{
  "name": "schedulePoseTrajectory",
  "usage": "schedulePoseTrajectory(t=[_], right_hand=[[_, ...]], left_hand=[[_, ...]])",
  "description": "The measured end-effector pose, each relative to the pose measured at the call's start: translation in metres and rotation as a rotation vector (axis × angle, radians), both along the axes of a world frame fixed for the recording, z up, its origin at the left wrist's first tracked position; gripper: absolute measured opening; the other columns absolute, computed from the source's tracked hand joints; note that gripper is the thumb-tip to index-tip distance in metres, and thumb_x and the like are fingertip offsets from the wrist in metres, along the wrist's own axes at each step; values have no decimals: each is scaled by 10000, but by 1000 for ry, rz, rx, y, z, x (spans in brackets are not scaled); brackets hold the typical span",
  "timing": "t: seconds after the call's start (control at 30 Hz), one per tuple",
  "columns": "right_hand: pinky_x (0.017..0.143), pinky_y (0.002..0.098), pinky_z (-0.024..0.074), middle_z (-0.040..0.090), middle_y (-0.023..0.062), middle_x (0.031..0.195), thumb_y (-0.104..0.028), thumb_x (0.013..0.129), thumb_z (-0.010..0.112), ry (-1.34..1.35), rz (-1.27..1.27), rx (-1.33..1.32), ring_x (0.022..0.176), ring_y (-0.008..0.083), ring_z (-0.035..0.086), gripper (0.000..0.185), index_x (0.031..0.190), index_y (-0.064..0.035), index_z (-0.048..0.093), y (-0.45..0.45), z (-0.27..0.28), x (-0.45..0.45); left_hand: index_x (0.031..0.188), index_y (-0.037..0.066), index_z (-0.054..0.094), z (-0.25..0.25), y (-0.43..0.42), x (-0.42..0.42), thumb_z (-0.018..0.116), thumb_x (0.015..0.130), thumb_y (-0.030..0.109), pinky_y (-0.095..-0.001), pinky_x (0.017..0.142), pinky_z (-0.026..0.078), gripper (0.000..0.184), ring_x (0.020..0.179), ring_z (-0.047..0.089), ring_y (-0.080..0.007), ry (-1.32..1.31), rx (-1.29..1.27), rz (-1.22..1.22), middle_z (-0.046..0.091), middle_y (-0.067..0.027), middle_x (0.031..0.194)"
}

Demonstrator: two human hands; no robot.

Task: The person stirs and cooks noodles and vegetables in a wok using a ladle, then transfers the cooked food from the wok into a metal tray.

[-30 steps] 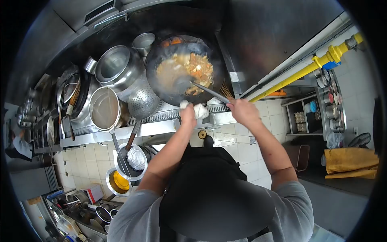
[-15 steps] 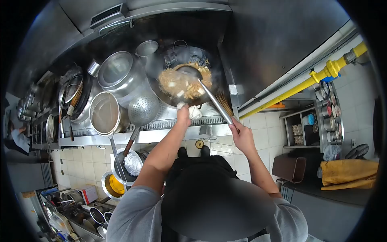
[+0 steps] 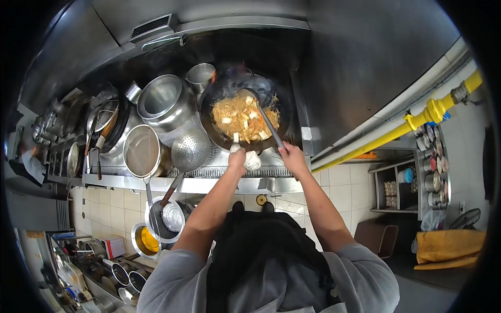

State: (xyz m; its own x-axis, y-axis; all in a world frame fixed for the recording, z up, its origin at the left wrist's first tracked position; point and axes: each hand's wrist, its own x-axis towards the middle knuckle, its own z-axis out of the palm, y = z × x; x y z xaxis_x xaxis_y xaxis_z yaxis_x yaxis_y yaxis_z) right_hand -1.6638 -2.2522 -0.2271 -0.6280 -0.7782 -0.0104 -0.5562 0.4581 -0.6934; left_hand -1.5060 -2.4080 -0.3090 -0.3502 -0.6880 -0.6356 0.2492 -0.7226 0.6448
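Observation:
A large dark wok sits on the stove, holding noodles mixed with pale chunks and orange bits. My left hand is closed on a white cloth at the wok's near rim. In my right hand is the long metal handle of a ladle, its bowl resting among the noodles toward the wok's far side. The part of the wok under the cloth is hidden.
Left of the wok are a perforated skimmer, a mesh strainer on a pot and a large steel pot. A yellow pipe runs along the right. A person is at the far left.
The noodles have shifted and spread in the wok, and less steam covers them. My right hand has moved forward and left with the ladle. My left hand stays at the near rim.

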Motion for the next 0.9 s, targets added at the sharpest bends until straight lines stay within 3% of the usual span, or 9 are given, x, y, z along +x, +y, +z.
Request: schedulePoseTrajectory(t=[0.17, 0.33, 0.5, 0.6, 0.67, 0.73, 0.77, 0.83, 0.9], right_hand=[[656, 355, 524, 687, 195, 842, -235, 930, 588, 84, 76, -218, 688, 292, 674, 357, 1214, -20, 610, 32, 35, -5], [386, 271, 377, 563, 51, 606, -266, 952, 578, -501, 79, 116, 407, 85, 461, 351, 1233, -59, 617, 23, 30, -22], [807, 482, 515, 634, 283, 952, -206, 945, 543, 55, 49, 156, 922, 450, 609, 317, 1217, -61, 618, -13, 36, 13], [768, 454, 530, 640, 276, 967, -220, 944, 560, 85, 41, -221, 866, 425, 645, 333, 1232, -60, 609, 5, 28, 23], [535, 308, 448, 606, 90, 759, -273, 947, 601, -488, -20, -232, 598, 199, 569, 285, 1153, -81, 641, 24, 26, 14], [375, 223, 333, 515, -33, 627, -260, 941, 621, -1211, -235, -120, 441, 68, 439, 169, 1037, -134, 678, 15, 44, 7], [388, 221, 320, 520, -29, 634, -276, 943, 618, -1154, -64, -158, 439, 54, 435, 153, 977, -144, 689, 13, 24, -9], [618, 396, 476, 646, 200, 754, -270, 934, 596, 180, 79, -192, 630, 309, 609, 291, 963, 11, 667, 7, -2, -24], [700, 414, 487, 643, 227, 750, -268, 942, 566, 167, 42, -160, 725, 357, 628, 318, 942, 41, 640, 3, -24, -38]], left_hand=[[1024, -96, 558, -7, -5, -3, 543, 887, 89, -458, 621, 550, 231, 718, 660, -311, -123, -46, 16, 628, -160, 866], [1007, -97, 578, -8, 0, -7, 554, 864, 92, -439, 615, 536, 238, 721, 656, -293, -186, -51, 77, 641, -162, 893], [992, -88, 588, -12, 7, -11, 552, 849, 72, -416, 613, 535, 218, 719, 655, -280, -174, -66, 141, 639, -160, 875], [1025, -72, 595, 4, 11, -7, 522, 892, 133, -402, 660, 559, 255, 751, 671, -274, -20, 15, 59, 658, -164, 925], [1081, -23, 596, -1, 10, 9, 490, 949, 251, -409, 749, 574, 323, 820, 679, -280, 227, 140, -110, 671, -134, 992], [1281, -16, 512, -116, 2, 27, 523, 951, 375, -463, 951, 470, 512, 1107, 575, -299, 212, -275, -92, 577, -173, 1251], [1345, -18, 460, -64, 8, 33, 561, 926, 412, -417, 1010, 413, 609, 1180, 515, -294, 5, -53, -25, 517, -188, 1330], [1208, -43, 556, -27, 39, 52, 631, 880, 389, -382, 862, 481, 547, 1014, 596, -268, -173, -364, 116, 632, -174, 1131], [1081, -2, 620, 10, 67, 81, 695, 848, 307, -353, 738, 501, 394, 844, 618, -195, -32, -126, 195, 664, -98, 985]])
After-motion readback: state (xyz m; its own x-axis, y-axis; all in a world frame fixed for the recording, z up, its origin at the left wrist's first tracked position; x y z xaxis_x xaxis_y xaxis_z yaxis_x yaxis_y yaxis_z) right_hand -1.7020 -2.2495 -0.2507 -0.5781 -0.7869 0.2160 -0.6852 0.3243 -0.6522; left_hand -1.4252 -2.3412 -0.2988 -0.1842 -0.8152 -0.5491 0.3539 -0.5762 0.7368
